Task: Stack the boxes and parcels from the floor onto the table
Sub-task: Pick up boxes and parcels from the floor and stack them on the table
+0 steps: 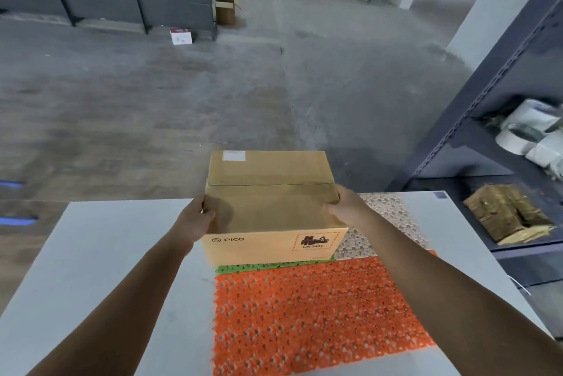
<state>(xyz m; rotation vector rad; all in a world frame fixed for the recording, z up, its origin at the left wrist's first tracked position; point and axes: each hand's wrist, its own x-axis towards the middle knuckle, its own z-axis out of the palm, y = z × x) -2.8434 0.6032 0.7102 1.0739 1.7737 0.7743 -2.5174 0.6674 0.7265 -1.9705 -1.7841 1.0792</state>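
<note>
Head view, hands: our left hand [195, 217] and right hand [344, 208] grip the cardboard box [271, 208] by its sides.
Box: at the table [106, 238]'s far edge, over the mats [304, 308]; we cannot tell if it rests yet.
Left, we judge: a white box [181, 36] and an open carton [225, 10] on the floor.
Contents: our box is closed; the carton's inside is hidden.

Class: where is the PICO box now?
The PICO box is central in head view, over the green mat on the table, between left hand and right hand.
</note>
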